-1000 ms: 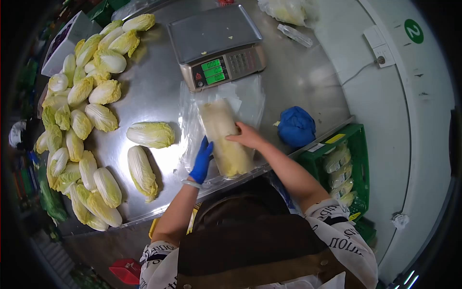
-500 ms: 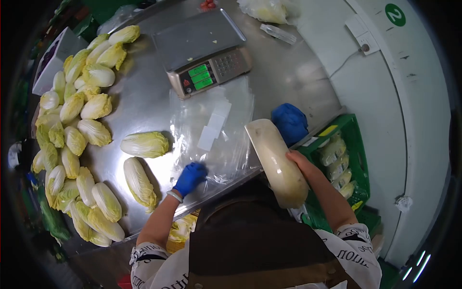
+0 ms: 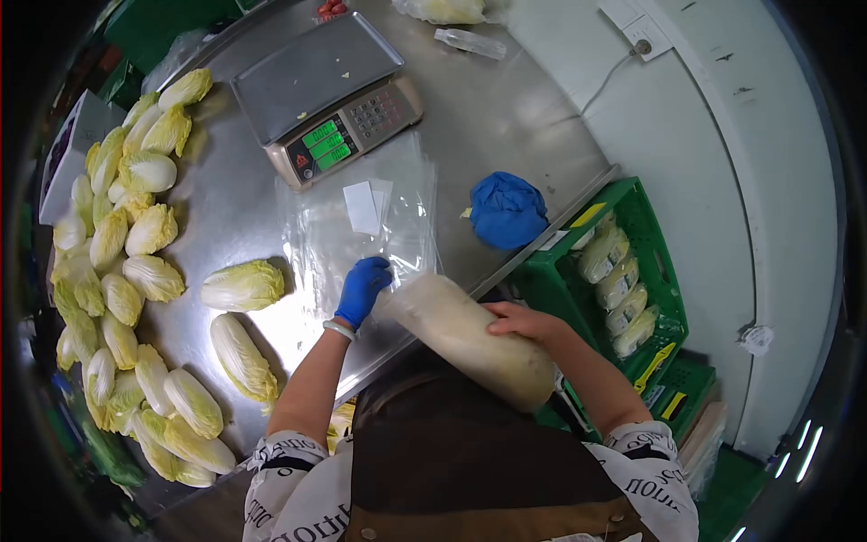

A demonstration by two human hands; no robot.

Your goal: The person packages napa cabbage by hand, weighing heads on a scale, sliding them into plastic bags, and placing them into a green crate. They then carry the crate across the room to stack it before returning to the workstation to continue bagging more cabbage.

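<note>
My left hand, in a blue glove, is over the near edge of a stack of clear plastic bags, its fingers closed, with the left end of a long pale bundle close beside them. That bundle, smooth and shiny like something in clear wrap, lies slanted above my apron. My bare right hand grips it from the upper right side. White paper slips rest on the bags. Two napa cabbages lie left of the bags.
A scale with green displays stands at the back. Many cabbages are heaped on the left. A blue bundle sits near the table's right edge, beside a green crate of wrapped cabbages. A clear bottle lies farther back.
The pale bundle has swung left and tilted flatter, bringing its end near my left hand. My right hand has moved left with it. The whole view has shifted and turned somewhat.
</note>
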